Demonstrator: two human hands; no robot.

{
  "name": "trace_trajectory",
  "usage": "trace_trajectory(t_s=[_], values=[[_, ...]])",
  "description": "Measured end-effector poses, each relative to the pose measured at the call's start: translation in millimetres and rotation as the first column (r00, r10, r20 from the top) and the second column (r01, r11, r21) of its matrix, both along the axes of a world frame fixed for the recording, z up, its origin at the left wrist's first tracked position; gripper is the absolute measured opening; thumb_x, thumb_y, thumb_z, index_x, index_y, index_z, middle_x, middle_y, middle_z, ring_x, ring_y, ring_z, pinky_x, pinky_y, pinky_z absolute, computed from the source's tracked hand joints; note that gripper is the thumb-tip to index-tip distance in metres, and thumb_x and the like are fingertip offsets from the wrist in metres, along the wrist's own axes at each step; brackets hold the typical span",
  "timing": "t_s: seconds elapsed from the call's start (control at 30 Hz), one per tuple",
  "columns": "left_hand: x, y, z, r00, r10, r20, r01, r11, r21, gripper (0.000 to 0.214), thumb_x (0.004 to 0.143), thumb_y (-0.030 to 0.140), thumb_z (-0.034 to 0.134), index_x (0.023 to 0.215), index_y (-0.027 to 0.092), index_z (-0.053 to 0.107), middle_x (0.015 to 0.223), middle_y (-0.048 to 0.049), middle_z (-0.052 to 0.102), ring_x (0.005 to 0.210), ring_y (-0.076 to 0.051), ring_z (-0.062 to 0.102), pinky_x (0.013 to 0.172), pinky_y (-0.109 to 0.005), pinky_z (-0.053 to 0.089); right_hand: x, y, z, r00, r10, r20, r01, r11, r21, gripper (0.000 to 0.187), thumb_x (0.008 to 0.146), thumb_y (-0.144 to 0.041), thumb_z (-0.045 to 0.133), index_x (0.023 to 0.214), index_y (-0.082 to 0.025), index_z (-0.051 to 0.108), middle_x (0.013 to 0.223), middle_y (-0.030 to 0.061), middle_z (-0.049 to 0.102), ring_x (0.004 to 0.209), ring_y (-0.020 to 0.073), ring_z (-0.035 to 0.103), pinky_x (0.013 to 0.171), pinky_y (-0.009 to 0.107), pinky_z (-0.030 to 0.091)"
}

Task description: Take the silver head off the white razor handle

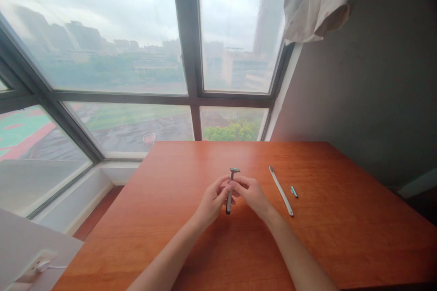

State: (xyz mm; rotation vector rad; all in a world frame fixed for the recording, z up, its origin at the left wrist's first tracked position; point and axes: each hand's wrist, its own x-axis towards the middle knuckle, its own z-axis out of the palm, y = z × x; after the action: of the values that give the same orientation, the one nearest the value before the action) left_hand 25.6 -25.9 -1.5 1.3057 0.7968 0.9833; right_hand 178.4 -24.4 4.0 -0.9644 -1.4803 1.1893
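A razor (229, 203) with a grey and black handle is held between my two hands above the table, its head at the top and its handle pointing down towards me. My left hand (213, 200) pinches the handle from the left side. From the right, my right hand (251, 193) closes its thumb and fingers on the same handle, just below the head. Some fingertips are hidden behind the razor. Right of my hands lies a long, thin grey-white stick (282, 192) with a dark end. Beside it is a small green and silver piece (294, 192), its kind unclear.
The reddish-brown wooden table (341, 236) reaches up to large windows with grey frames (193, 98). A light garment (317, 4) hangs at the upper right by a grey wall (358, 100). A wall socket with a plug (36, 266) is at the lower left.
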Motion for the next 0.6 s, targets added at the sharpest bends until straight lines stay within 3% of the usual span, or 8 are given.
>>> trace_trajectory(t_s=[0.2,0.37,0.4,0.47,0.53,0.6], values=[[0.0,-0.9,-3.7,0.997,0.0,-0.08,0.0,1.0,0.003,0.053,0.086,0.05,0.055,0.126,0.016,0.049,0.085,-0.0087,0.069,0.068,-0.017,0.066,0.057,-0.025,0.051,7.0,0.8,4.3,0.995,-0.059,0.077,0.058,0.998,0.012,0.037,0.084,-0.05,0.056,0.089,-0.016,0.071,0.068,0.0,0.059,0.062,0.0126,0.05,0.056,0.022,0.039],[-5.6,2.8,-6.5,0.982,0.097,-0.163,-0.089,0.994,0.058,0.044,0.084,0.046,0.059,0.114,0.014,0.058,0.085,-0.0086,0.069,0.068,-0.016,0.064,0.057,-0.025,0.049,42.5,10.6,2.6,0.919,-0.334,0.208,0.333,0.942,0.043,0.043,0.085,-0.051,0.051,0.092,-0.014,0.071,0.076,0.0073,0.067,0.067,0.019,0.058,0.055,0.025,0.042],[-6.6,3.2,-6.5,0.98,0.107,-0.169,-0.097,0.993,0.063,0.042,0.084,0.046,0.059,0.11,0.014,0.06,0.085,-0.0087,0.069,0.068,-0.016,0.064,0.057,-0.025,0.049,51.0,12.2,1.1,0.869,-0.411,0.277,0.406,0.911,0.078,0.042,0.087,-0.049,0.049,0.091,-0.014,0.072,0.076,0.0083,0.068,0.067,0.0197,0.059,0.057,0.026,0.042],[-7.9,3.6,-6.0,0.978,0.109,-0.181,-0.096,0.992,0.079,0.038,0.083,0.045,0.059,0.105,0.013,0.063,0.084,-0.0087,0.069,0.068,-0.016,0.063,0.058,-0.025,0.049,66.0,13.8,-2.1,0.681,-0.543,0.491,0.509,0.834,0.214,0.035,0.087,-0.042,0.049,0.087,-0.016,0.073,0.076,0.0084,0.069,0.07,0.021,0.06,0.063,0.028,0.041],[-8.3,3.3,-5.2,0.975,0.097,-0.2,-0.078,0.992,0.1,0.036,0.084,0.044,0.059,0.103,0.014,0.064,0.084,-0.0085,0.07,0.068,-0.016,0.063,0.061,-0.027,0.05,76.6,13.9,-4.8,0.483,-0.574,0.662,0.518,0.796,0.313,0.03,0.087,-0.034,0.048,0.083,-0.018,0.073,0.08,0.0094,0.07,0.074,0.022,0.061,0.064,0.028,0.039],[-8.1,2.6,-4.3,0.969,0.084,-0.232,-0.056,0.991,0.123,0.034,0.083,0.043,0.059,0.1,0.014,0.066,0.085,-0.0087,0.07,0.068,-0.017,0.063,0.065,-0.028,0.05,81.7,13.2,-6.4,0.321,-0.533,0.783,0.503,0.797,0.336,0.031,0.087,-0.031,0.047,0.08,-0.018,0.073,0.081,0.0105,0.069,0.075,0.0221,0.062,0.061,0.027,0.037]])
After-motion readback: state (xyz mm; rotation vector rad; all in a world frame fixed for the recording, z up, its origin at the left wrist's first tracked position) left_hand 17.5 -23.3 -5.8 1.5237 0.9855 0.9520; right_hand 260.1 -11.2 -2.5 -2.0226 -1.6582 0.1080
